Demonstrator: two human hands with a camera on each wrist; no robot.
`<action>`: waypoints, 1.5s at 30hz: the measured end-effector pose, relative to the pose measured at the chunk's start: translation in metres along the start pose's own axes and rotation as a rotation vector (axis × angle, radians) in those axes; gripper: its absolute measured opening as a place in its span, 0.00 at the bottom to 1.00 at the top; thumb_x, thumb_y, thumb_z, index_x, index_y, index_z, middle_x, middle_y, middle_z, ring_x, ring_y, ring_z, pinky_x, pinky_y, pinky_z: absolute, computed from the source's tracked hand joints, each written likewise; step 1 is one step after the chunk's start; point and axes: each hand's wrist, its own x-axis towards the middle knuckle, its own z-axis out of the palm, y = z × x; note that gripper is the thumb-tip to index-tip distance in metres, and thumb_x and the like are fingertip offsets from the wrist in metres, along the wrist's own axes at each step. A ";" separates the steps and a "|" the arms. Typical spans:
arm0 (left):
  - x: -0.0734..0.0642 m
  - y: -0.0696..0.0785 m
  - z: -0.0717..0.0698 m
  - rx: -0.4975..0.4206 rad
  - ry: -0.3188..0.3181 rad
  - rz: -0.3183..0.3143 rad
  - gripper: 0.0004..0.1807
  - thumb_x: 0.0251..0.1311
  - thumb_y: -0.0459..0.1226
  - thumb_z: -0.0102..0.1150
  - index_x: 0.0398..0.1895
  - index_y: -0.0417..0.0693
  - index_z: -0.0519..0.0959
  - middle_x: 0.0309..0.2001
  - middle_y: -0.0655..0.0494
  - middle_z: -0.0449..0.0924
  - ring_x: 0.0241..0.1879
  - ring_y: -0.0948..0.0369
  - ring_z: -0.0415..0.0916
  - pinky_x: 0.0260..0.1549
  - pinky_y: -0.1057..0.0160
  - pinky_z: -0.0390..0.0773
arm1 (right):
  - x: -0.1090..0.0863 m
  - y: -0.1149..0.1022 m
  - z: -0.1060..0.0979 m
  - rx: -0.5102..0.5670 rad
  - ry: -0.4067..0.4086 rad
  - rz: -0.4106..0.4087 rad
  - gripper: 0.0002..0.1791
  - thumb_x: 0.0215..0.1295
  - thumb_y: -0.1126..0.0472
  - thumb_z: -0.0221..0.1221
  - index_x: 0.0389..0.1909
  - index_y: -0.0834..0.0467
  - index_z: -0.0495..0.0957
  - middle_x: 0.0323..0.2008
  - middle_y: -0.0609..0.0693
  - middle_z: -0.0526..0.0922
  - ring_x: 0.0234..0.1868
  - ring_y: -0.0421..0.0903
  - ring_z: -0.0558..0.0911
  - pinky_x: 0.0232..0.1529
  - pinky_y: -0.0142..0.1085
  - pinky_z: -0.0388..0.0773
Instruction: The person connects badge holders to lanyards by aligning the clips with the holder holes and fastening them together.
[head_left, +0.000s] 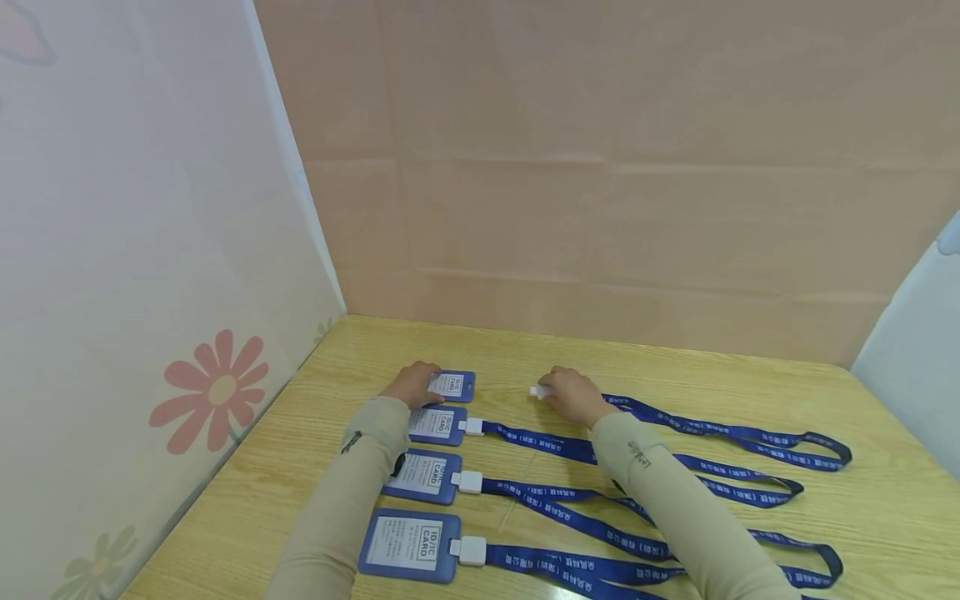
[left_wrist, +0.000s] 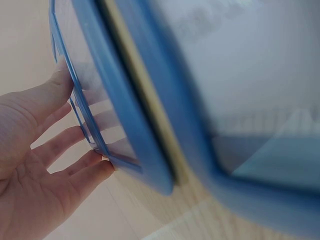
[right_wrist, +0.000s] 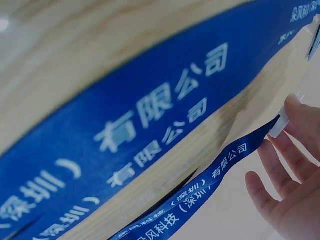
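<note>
My left hand (head_left: 414,384) grips the left end of a blue-rimmed ID card holder (head_left: 454,385) at the back of the table. In the left wrist view, the thumb and fingers (left_wrist: 52,137) stand on either side of this card holder (left_wrist: 125,120). To its right, my right hand (head_left: 576,395) pinches the white clip (head_left: 542,392) of a blue lanyard (head_left: 720,429). A gap separates that clip from the card holder. The right wrist view shows the white clip (right_wrist: 281,122) between thumb and fingers, with the strap (right_wrist: 227,162) trailing from it.
Nearer on the wooden table (head_left: 315,508) lie three more card holders, the closest one (head_left: 408,546) joined by its white clip (head_left: 471,550) to a lanyard (head_left: 570,562). My forearms reach over these rows. A brown wall (head_left: 570,208) stands behind, a flowered one (head_left: 187,275) on the left.
</note>
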 end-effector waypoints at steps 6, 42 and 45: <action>-0.001 0.001 -0.001 0.019 -0.004 0.003 0.32 0.54 0.39 0.65 0.63 0.43 0.68 0.62 0.43 0.69 0.63 0.46 0.66 0.64 0.49 0.65 | 0.000 -0.002 0.001 0.009 -0.006 -0.007 0.15 0.61 0.61 0.60 0.48 0.60 0.79 0.41 0.54 0.81 0.40 0.48 0.79 0.48 0.45 0.78; -0.008 0.006 -0.007 0.030 -0.023 0.013 0.33 0.54 0.39 0.65 0.64 0.43 0.67 0.62 0.43 0.68 0.62 0.47 0.66 0.64 0.49 0.65 | 0.004 -0.017 0.003 0.008 -0.019 -0.048 0.15 0.61 0.60 0.60 0.49 0.60 0.79 0.42 0.54 0.81 0.42 0.50 0.80 0.47 0.45 0.79; -0.008 0.007 -0.007 0.032 -0.024 0.014 0.33 0.54 0.39 0.65 0.64 0.43 0.67 0.61 0.43 0.69 0.62 0.47 0.66 0.64 0.49 0.65 | 0.006 -0.018 0.005 0.003 -0.015 -0.055 0.16 0.61 0.60 0.60 0.49 0.60 0.79 0.42 0.54 0.81 0.43 0.50 0.80 0.48 0.45 0.79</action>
